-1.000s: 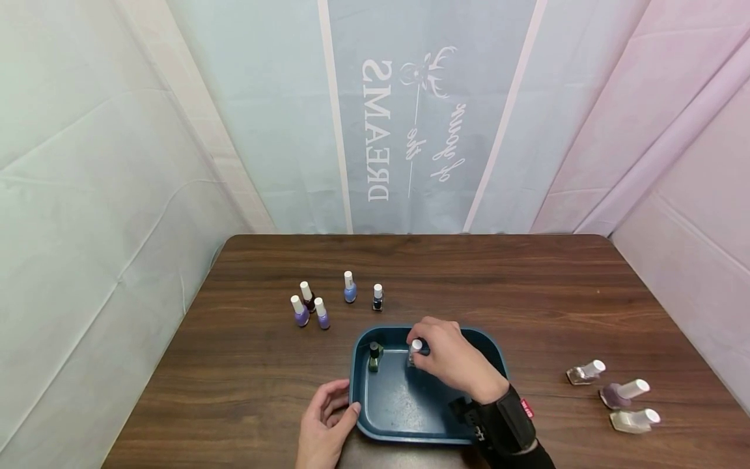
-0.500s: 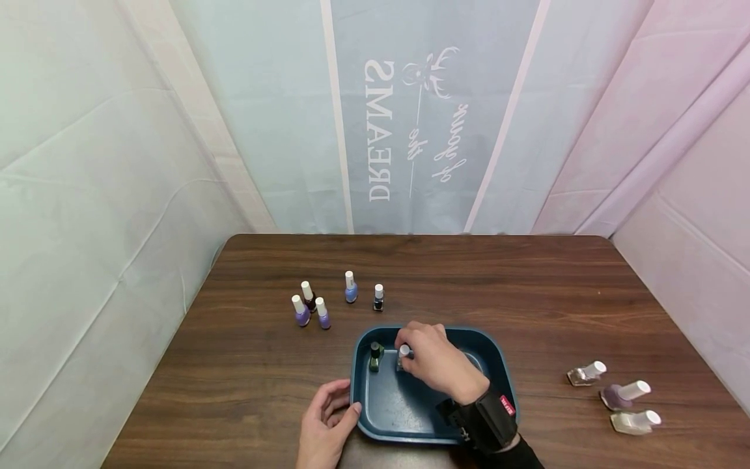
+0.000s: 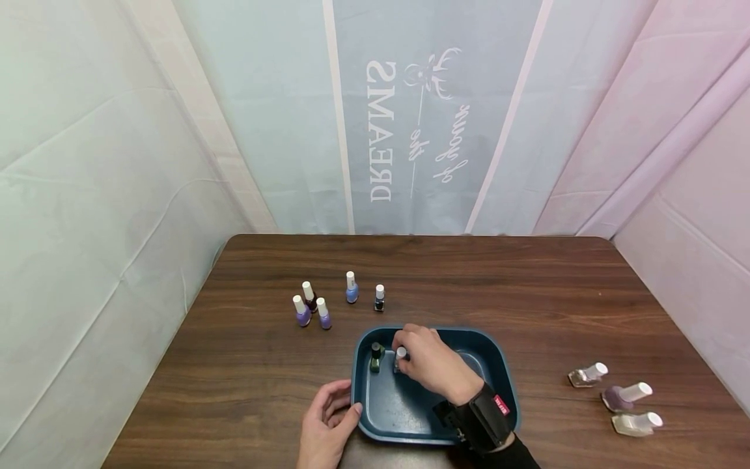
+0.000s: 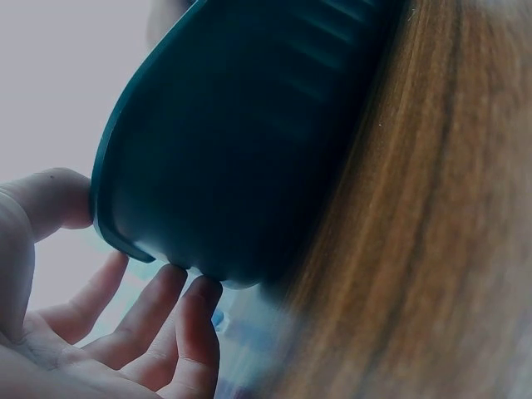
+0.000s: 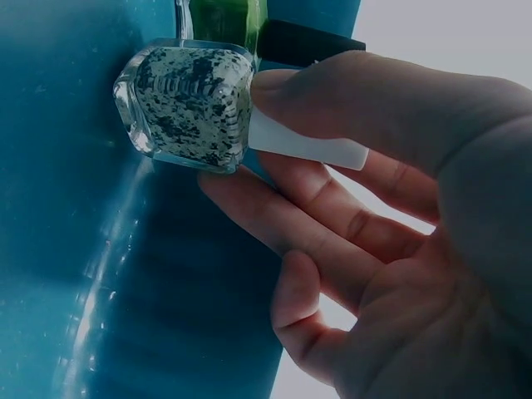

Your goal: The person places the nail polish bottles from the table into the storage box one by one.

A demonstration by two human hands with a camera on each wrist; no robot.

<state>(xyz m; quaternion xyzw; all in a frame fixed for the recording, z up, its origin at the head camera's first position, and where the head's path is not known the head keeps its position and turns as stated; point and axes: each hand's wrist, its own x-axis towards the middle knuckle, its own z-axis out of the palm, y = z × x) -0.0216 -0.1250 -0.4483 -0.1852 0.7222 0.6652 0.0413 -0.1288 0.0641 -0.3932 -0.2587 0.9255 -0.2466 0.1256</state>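
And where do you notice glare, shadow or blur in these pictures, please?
Head: faint sheen on the tray, darker shadow beneath the right hand; left wrist: tray side very dark, lower table soft, background washed out; right wrist: bright glare streak across the tray, speckled bottle fairly sharp, background blown out white.

the head view is bright and evenly lit, with soft glare on the tray (image 3: 404, 413), whereas the wrist views are dim against washed-out white, the tabletop (image 4: 416, 216) blurred in the left, the tray glare-streaked in the right.
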